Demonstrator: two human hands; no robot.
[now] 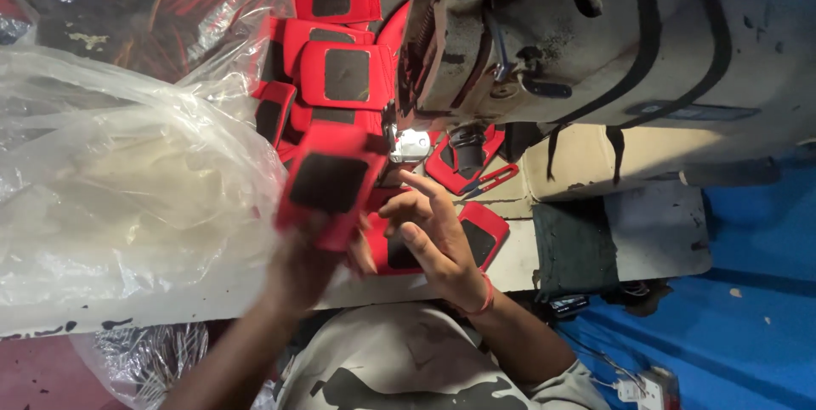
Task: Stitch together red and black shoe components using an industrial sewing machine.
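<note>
My left hand [302,261] is raised over the table [518,261], fingers clamped on a red pad with a dark square patch [330,185]; the picture is motion-blurred there. My right hand [433,236] hovers just beside it, fingers loose and spread, holding nothing. Under it a second red piece [484,236] lies flat on the table, near the needle area [410,145] of the grey sewing machine [595,45].

Risk, as I judge it: my right fingertips are near the needle, so a stray reach could catch them. The heap of finished red pads [340,53] behind could slide.

Packaging: a large clear plastic bag [127,180] fills the left, pale material inside; another crinkled clear bag [144,355] sits below the table edge. I can make out no labels.
</note>
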